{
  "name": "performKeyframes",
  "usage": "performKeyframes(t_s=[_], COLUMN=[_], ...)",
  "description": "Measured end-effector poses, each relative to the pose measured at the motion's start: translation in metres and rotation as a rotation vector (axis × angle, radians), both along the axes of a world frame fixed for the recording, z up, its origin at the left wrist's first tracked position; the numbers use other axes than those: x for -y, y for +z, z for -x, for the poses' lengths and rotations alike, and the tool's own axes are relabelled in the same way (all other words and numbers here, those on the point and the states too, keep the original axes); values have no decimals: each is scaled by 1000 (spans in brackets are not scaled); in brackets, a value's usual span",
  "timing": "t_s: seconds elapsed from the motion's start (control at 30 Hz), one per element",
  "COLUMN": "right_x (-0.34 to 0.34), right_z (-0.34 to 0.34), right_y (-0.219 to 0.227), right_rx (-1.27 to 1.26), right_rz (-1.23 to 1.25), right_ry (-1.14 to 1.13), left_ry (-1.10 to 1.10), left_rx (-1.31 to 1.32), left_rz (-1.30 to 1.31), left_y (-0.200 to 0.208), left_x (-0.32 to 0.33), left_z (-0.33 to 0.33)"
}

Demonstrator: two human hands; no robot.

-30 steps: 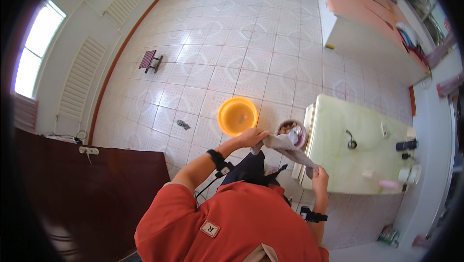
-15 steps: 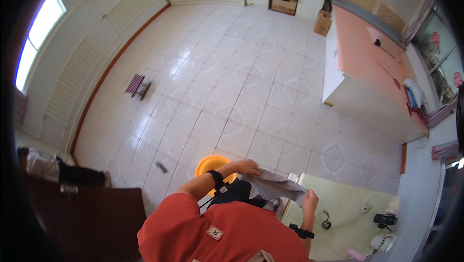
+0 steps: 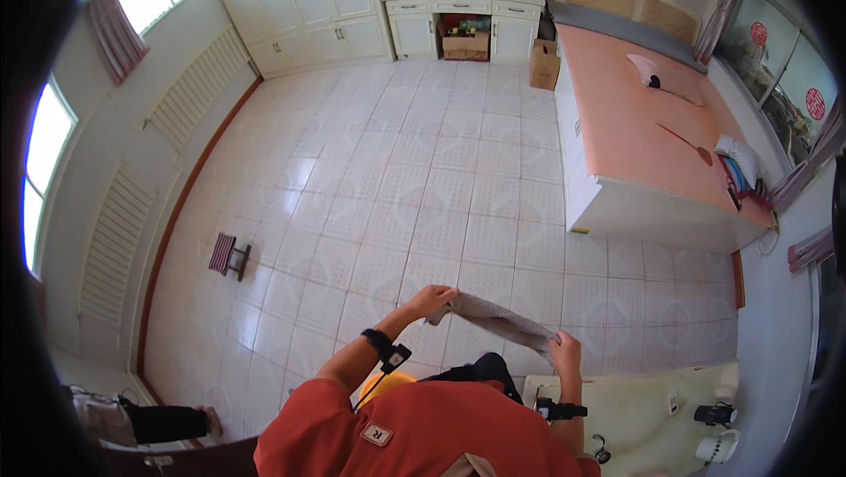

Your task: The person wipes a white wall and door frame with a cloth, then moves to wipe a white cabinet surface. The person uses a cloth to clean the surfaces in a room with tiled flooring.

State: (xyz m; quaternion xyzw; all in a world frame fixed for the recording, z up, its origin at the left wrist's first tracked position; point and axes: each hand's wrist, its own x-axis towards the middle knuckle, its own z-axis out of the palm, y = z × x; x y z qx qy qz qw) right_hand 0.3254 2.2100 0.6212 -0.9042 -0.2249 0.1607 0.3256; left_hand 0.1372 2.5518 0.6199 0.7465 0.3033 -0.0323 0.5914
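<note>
A grey cloth, perhaps a towel (image 3: 502, 322), is stretched between my two hands in front of my body, sagging a little in the middle. My left hand (image 3: 434, 300) pinches its left end, where a short flap hangs down. The right end is gripped by my right hand (image 3: 566, 352), beside the near edge of the pale green table. Both wrists carry black straps with small devices. Below my left forearm, a yellow basin (image 3: 386, 385) shows partly, the rest hidden behind my red shirt.
A small folding stool (image 3: 229, 254) stands on the tiled floor to the left. The pale table (image 3: 652, 406) at the lower right bears a black device, a white container and a small white object. A bed (image 3: 652, 125) with pink bedding lies at the right; a cardboard box (image 3: 544, 65) is beside it.
The view has tilted up, showing more of the far cabinets. My hands have raised the cloth away from the basin and hold it out stretched further forward.
</note>
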Motion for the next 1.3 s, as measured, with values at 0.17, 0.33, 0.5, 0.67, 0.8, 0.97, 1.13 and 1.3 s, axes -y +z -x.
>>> performKeyframes(t_s=[0.17,0.33,0.5,0.67,0.8,0.97,1.13,1.3], right_x=[-63,-142,-210,-262,-320,-410,-502,-586], right_z=[-83,-169,-246,-286,-314,-349,-365,-372], right_y=[-16,3,20,3,-14,17,33,13], right_rx=[20,23,-35,-207,-98,-276,-186,-435], right_rz=[-2,-41,86,8,68,34,-36,136], right_ry=[127,299,357,350,398,237,346,500], left_ry=[118,337,444,514,501,369,92,167], left_rx=[-50,37,84,159,139,125,44,48], left_rz=[-79,92,35,215,253,326,227,256], left_y=[7,15,1,-15,-38,-18,-6,-14], left_x=[-48,-96,-143,-193,-267,-373,-460,-512], left_z=[-39,-85,-137,-176,-213,-280,-303,-276])
